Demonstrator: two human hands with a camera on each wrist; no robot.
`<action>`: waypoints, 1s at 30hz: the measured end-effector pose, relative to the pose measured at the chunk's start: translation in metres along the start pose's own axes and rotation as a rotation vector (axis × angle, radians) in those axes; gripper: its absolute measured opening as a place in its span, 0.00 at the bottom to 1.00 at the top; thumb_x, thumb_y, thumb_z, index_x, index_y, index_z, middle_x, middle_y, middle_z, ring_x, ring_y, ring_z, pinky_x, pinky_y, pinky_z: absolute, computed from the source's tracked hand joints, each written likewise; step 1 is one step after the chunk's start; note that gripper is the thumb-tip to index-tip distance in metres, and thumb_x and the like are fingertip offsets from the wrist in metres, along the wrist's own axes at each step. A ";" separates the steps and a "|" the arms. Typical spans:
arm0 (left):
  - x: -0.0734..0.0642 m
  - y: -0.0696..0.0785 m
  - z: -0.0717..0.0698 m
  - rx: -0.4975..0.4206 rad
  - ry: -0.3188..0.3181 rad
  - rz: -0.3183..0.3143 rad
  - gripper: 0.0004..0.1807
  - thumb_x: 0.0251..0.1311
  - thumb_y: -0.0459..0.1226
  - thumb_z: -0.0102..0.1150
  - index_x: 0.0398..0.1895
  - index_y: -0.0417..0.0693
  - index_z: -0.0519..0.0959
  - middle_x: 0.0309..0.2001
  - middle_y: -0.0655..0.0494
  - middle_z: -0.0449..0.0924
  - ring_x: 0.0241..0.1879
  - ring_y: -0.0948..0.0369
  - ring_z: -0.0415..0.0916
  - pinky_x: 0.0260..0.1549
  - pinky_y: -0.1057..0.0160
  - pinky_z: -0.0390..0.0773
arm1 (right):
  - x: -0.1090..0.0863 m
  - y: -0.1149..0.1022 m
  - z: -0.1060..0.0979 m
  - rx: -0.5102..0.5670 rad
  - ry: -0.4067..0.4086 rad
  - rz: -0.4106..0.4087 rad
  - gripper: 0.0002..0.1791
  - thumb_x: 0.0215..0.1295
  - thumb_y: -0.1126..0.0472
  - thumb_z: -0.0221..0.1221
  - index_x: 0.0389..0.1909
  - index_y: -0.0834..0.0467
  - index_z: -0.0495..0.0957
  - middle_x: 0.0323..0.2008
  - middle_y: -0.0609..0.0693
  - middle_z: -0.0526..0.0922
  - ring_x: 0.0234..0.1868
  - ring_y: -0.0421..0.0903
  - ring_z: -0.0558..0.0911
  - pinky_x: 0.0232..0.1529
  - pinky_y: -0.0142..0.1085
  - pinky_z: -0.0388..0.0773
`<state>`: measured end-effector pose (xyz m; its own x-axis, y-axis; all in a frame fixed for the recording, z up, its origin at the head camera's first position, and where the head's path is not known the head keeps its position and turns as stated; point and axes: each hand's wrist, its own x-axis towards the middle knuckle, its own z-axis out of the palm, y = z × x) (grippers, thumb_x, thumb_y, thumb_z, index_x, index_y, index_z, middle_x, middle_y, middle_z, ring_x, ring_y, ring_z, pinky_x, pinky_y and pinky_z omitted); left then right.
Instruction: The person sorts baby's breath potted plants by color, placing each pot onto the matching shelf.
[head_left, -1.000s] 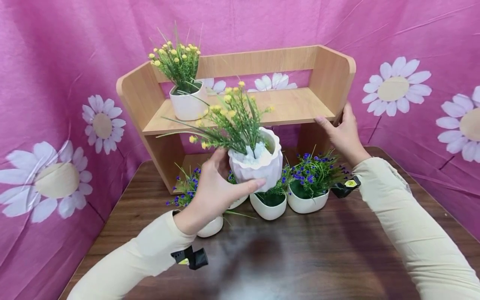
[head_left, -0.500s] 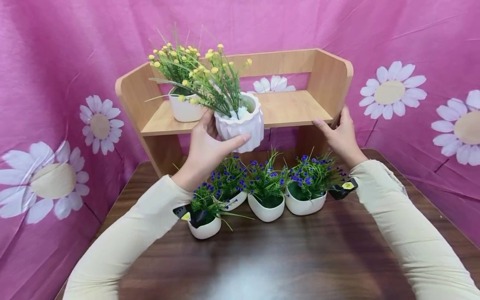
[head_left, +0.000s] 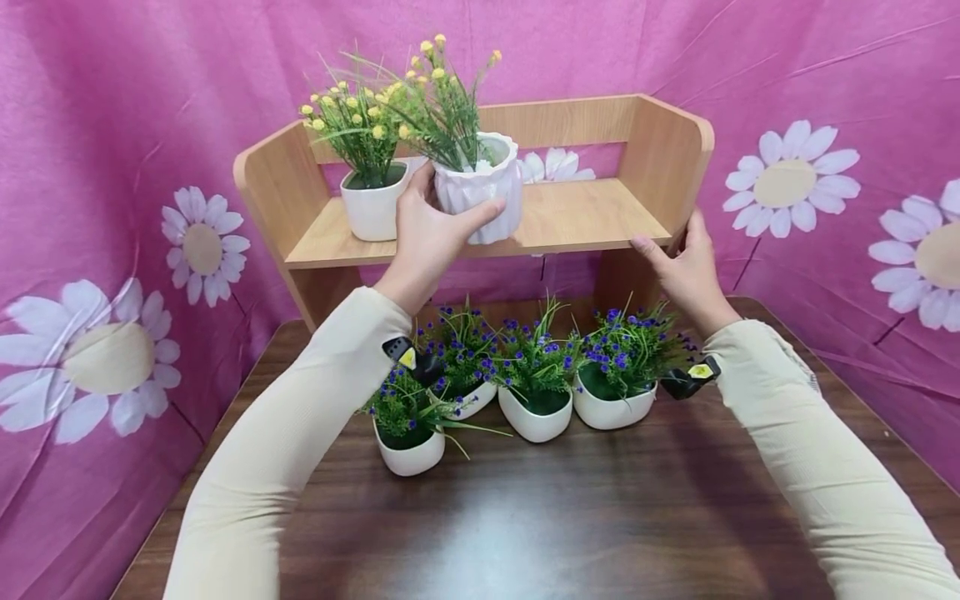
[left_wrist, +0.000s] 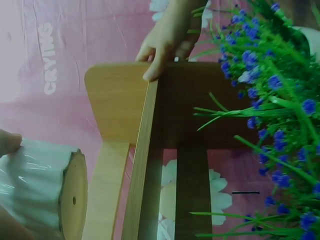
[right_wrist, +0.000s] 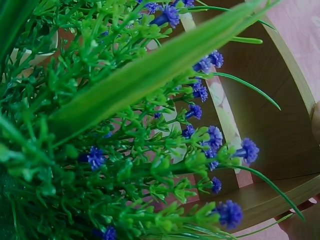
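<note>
My left hand (head_left: 435, 229) grips a white fluted flower pot (head_left: 491, 196) with yellow flowers, thumb across its front. The pot is held up at the front edge of the upper board of a wooden shelf (head_left: 585, 212). In the left wrist view the underside of the fluted pot (left_wrist: 72, 200) shows, apart from the board. Beside it on the board stands a smooth white pot (head_left: 369, 208) with yellow flowers. My right hand (head_left: 692, 265) holds the shelf's right side, its thumb on the front edge of the board, as the left wrist view also shows.
Several white pots with blue flowers stand on the dark wooden table (head_left: 540, 525) before the shelf, among them a left front pot (head_left: 411, 450) and a right pot (head_left: 615, 408). Blue flowers (right_wrist: 215, 140) fill much of the right wrist view. A pink cloth (head_left: 555, 50) hangs behind.
My left hand has raised the fluted pot from in front of the blue-flowered pots up to the upper board, beside the smooth pot. My right hand has stayed on the shelf.
</note>
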<state>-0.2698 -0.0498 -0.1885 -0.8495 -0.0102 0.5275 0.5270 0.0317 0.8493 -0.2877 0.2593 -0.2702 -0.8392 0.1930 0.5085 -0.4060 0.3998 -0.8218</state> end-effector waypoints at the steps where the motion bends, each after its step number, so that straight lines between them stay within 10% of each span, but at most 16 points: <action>1: 0.004 0.000 0.002 0.014 0.008 -0.007 0.40 0.42 0.37 0.77 0.62 0.45 0.69 0.54 0.54 0.76 0.53 0.62 0.74 0.53 0.72 0.72 | 0.000 0.000 0.000 0.003 0.002 -0.002 0.39 0.63 0.59 0.62 0.71 0.56 0.52 0.64 0.60 0.65 0.61 0.46 0.68 0.64 0.36 0.66; 16: 0.045 -0.020 0.039 0.259 0.134 -0.132 0.48 0.38 0.47 0.78 0.66 0.46 0.66 0.57 0.55 0.75 0.55 0.62 0.71 0.54 0.73 0.70 | 0.001 0.002 -0.001 -0.001 0.008 -0.012 0.39 0.63 0.60 0.62 0.71 0.56 0.53 0.64 0.61 0.66 0.61 0.46 0.69 0.64 0.35 0.66; 30: 0.053 -0.036 0.061 0.197 0.166 -0.227 0.45 0.38 0.43 0.79 0.64 0.51 0.68 0.51 0.57 0.76 0.51 0.63 0.72 0.51 0.73 0.72 | -0.002 -0.002 -0.001 -0.024 0.004 -0.003 0.39 0.62 0.56 0.62 0.71 0.54 0.53 0.65 0.59 0.66 0.61 0.46 0.69 0.65 0.38 0.67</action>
<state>-0.3354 0.0100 -0.1919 -0.9202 -0.2012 0.3358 0.2965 0.2020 0.9334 -0.2852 0.2595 -0.2695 -0.8365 0.1950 0.5121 -0.4000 0.4216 -0.8138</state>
